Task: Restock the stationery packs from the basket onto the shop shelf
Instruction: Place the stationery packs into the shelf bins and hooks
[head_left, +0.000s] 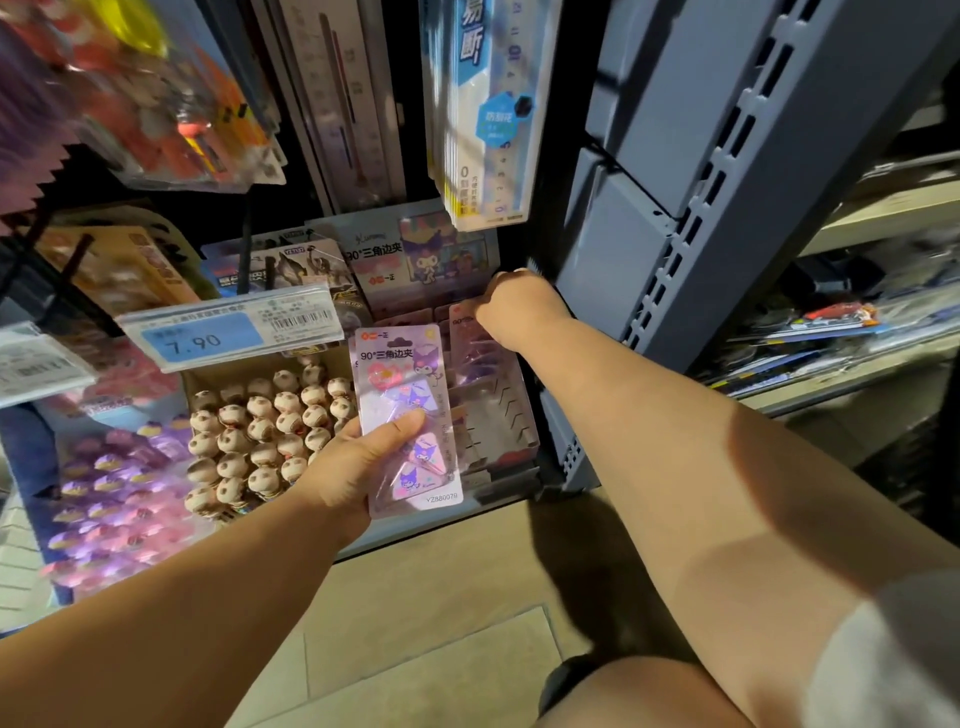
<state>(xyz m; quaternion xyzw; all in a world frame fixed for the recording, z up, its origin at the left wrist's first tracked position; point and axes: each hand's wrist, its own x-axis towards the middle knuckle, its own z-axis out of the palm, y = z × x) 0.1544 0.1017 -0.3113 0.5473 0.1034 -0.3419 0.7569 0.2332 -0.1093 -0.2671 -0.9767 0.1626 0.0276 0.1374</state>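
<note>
the left hand (358, 462), at about 7 o'clock from the middle of the view, grips a small stack of lilac stationery packs (408, 410) upright, thumb pressed across the front of the top card and the other fingers hidden behind. the stack is held in the air in front of the bottom shelf (441, 525), its top edge pointing to 12 o'clock. at 1 o'clock from that stack, the right hand (519, 306) reaches deep into the shelf with its fingers curled down at the top edge of a shelved pack (470, 338); the back of the hand hides the fingertips, so i cannot tell whether it pinches that pack or only touches it. the shelved pack stands at the rear of a clear divider tray (506, 415), just to the 3 o'clock side of the held stack. at 9 o'clock from the stack sits a carton of round-headed pens (260, 426), with a blue 7.90 price tag (228, 332) above it. ruler packs (483, 114) hang at 12 o'clock, and a grey slotted upright (701, 234) rises at 2 o'clock.
</note>
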